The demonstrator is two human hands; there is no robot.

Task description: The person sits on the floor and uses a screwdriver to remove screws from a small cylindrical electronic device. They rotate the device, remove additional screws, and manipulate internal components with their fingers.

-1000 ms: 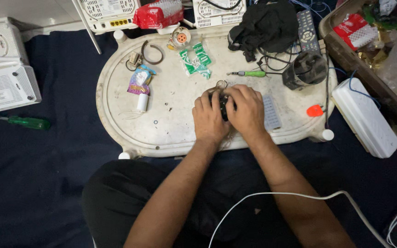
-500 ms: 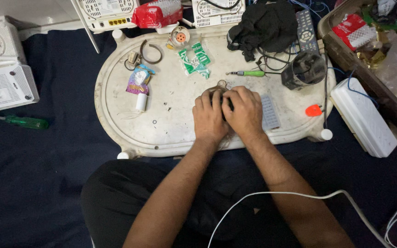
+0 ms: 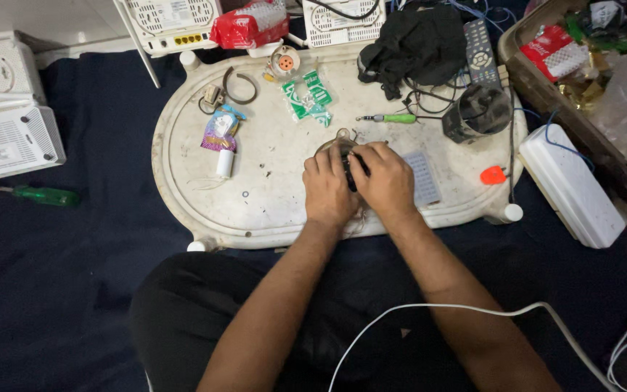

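A white oval tray (image 3: 183,189), turned upside down on short legs, is used as the worktop; it is scuffed and stained, and it is set on a dark blue cloth (image 3: 74,254) spread over the floor. The left hand (image 3: 328,190) and the right hand (image 3: 384,181) are pressed together near the tray's front edge, and both grips are closed around a small dark part (image 3: 347,168) held between them just above the worktop. Most of the part is hidden by the fingers, so its kind cannot be told. A round metal piece (image 3: 339,138) is seen just beyond the fingertips.

A grey ribbed strip (image 3: 424,178) lies just beside the right hand, and an orange cap (image 3: 493,175) lies near the tray's right end. Behind the hands a green-handled screwdriver (image 3: 393,117), a green packet (image 3: 308,96), a purple sachet (image 3: 219,129) and a white tube (image 3: 225,163) are spread over the surface. A black cloth (image 3: 419,40), a remote (image 3: 479,45) and a dark cup (image 3: 477,112) are crowded at the far right corner.

White routers (image 3: 9,141) are stacked on the cloth at the left, with a second green screwdriver (image 3: 38,194) in front of them. A long white box (image 3: 571,185) lies to the right of the tray, beside a wooden crate (image 3: 546,94) of clutter. A white cable (image 3: 473,312) is draped across the person's lap.
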